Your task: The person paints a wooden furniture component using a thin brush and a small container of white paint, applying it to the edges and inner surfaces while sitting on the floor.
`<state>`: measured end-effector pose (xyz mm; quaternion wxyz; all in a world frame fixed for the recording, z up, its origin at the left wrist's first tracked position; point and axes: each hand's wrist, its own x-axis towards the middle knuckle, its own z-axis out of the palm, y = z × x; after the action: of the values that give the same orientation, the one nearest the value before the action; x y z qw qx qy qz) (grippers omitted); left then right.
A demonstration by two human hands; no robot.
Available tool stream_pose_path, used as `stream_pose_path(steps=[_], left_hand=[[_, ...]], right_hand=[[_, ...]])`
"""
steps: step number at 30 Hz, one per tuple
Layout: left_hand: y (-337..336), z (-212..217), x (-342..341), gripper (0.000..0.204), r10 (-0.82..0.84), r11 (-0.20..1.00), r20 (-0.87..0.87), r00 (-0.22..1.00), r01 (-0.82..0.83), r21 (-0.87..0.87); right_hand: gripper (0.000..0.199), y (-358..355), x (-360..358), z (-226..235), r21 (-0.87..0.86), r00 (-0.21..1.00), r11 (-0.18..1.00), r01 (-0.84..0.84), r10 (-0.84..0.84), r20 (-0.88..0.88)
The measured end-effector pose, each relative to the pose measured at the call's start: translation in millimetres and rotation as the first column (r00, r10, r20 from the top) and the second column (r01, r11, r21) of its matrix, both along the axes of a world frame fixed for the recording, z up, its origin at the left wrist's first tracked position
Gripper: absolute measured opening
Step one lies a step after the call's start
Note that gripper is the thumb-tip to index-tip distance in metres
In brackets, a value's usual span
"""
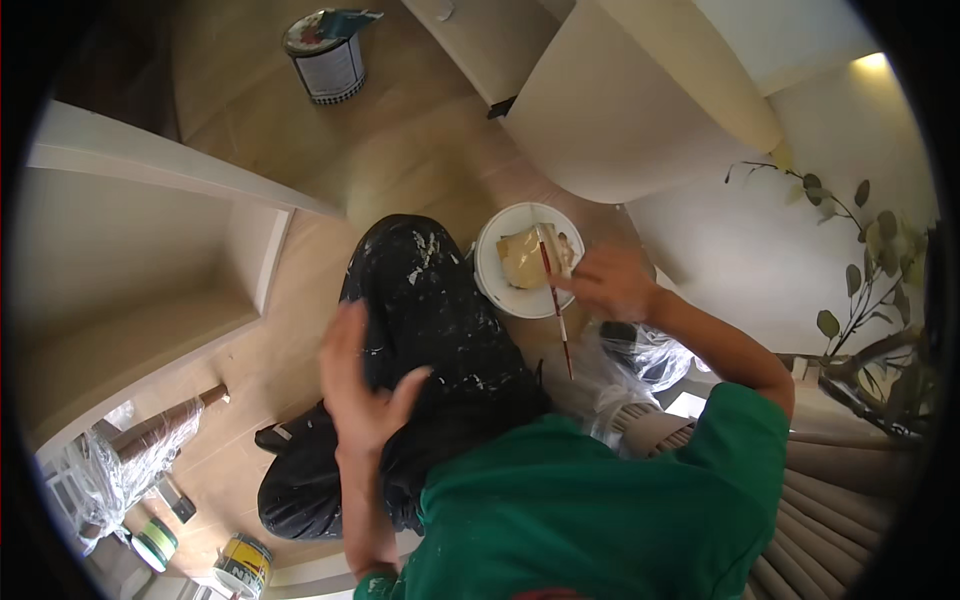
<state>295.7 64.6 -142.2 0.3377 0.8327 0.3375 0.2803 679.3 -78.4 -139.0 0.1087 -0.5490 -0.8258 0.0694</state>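
My right hand (610, 283) grips a thin red-handled paintbrush (556, 300) whose bristle end dips into a white round paint bucket (497, 285) holding cream paint on the wooden floor. My left hand (362, 385) is raised in front of me with its fingers spread and nothing in it, above my black paint-spattered trouser leg (430, 310). My green shirt (590, 510) fills the lower middle of the view.
A paint can (326, 55) with a lid askew stands on the floor at the top. Cream shelving (150, 260) is at left. Plastic-wrapped items (130, 460) and small cans (243, 563) lie lower left. A cream curved furniture piece (640, 110) and a leafy plant (870, 290) are at right.
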Motion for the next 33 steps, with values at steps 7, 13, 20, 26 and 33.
stream_pose_path(steps=[7,13,20,26,33], left_hand=[[7.5,-9.3,132.2,0.115,-0.333,0.910,-0.209,0.920,0.371,0.185],[9.5,-28.5,170.2,0.118,-0.422,0.885,-0.221,0.879,0.452,0.108],[8.6,-42.4,176.1,0.112,-0.387,0.906,-0.124,0.914,0.402,0.136],[15.2,-12.9,151.3,0.114,-0.260,0.966,0.016,0.965,0.260,0.003],[40.5,42.1,62.9,0.121,0.039,0.999,0.231,0.972,-0.044,0.013]], right_hand=[[0.065,-37.7,-9.6,-22.6,-0.169,0.997,0.985,-0.018,0.031,0.076],[0.059,-37.2,-6.7,-30.6,-0.066,1.000,0.998,0.007,-0.006,0.024],[0.054,-39.4,-1.7,-27.7,0.054,0.999,0.999,0.009,-0.006,-0.049],[0.021,-10.1,-28.2,34.6,0.374,0.887,0.904,0.208,-0.013,-0.462],[0.016,50.9,-79.8,119.1,0.162,0.477,0.927,0.339,-0.021,-0.879]])
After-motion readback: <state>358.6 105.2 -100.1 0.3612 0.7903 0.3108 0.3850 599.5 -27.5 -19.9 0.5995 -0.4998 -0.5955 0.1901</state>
